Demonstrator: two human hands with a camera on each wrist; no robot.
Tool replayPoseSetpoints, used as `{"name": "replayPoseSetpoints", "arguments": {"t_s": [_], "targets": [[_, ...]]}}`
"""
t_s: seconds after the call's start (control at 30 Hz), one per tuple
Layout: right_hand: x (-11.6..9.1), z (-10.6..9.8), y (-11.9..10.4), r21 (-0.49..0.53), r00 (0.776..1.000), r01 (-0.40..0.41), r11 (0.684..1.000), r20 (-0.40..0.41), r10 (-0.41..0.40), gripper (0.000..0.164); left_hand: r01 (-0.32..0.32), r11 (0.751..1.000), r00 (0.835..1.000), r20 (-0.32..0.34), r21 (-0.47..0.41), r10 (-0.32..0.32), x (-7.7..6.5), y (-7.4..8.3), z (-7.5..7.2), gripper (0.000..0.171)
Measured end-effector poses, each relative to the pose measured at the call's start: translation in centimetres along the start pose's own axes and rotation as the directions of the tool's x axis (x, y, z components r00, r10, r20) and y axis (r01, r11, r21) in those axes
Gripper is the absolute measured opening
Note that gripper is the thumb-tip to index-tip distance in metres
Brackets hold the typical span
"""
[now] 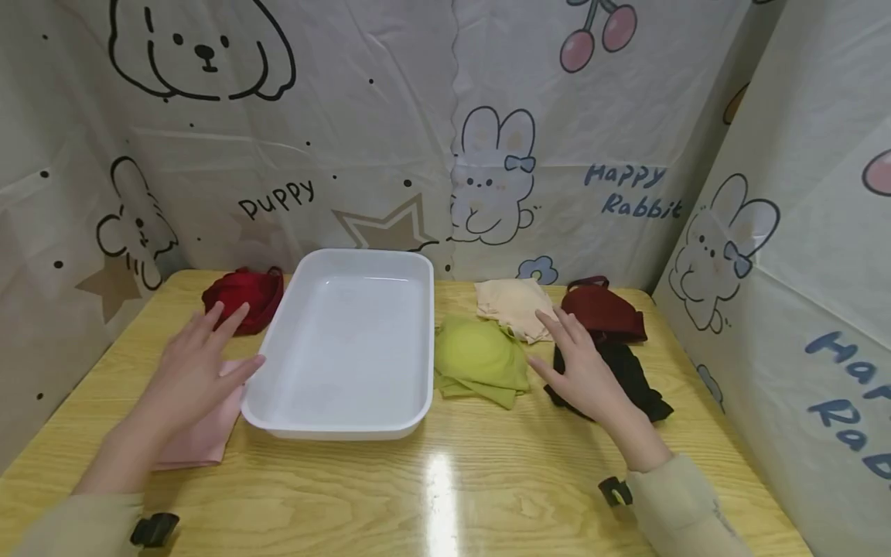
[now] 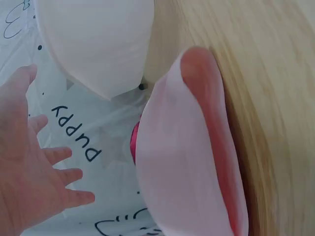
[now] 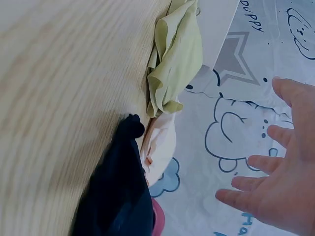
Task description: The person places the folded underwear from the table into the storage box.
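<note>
My left hand hovers with fingers spread over a folded pink cloth garment, just left of a white plastic tray. Its fingertips overlap a red folded bra in the head view. Fingers spread and holding nothing, my right hand is above a black folded garment, hiding part of it. Left of that hand lies a lime-green padded bra, folded, beside the tray. Behind it is a cream garment. A dark red bra with a strap loop lies at the back right.
The tray stands on a wood-grain table, its inside bare. Printed cloth walls with cartoon figures rise behind the table and at both sides. Each sleeve has a small black clip-like device near the wrist.
</note>
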State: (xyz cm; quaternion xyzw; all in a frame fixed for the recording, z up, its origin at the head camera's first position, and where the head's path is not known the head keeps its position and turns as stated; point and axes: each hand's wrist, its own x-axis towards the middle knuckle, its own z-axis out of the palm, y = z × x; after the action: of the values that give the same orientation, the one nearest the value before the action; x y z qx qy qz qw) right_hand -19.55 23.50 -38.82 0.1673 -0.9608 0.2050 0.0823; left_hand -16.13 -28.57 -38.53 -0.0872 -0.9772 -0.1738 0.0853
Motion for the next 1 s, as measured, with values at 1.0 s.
{"name": "replayPoseSetpoints", "arguments": {"t_s": [1.0], "targets": [[7.0,5.9,1.2,0.234,0.97,-0.023,0.972,0.239,-0.035,0.082,0.087,0.926,0.989,0.144,-0.367,-0.036,3.1,-2.0,2.9,0.079]]}}
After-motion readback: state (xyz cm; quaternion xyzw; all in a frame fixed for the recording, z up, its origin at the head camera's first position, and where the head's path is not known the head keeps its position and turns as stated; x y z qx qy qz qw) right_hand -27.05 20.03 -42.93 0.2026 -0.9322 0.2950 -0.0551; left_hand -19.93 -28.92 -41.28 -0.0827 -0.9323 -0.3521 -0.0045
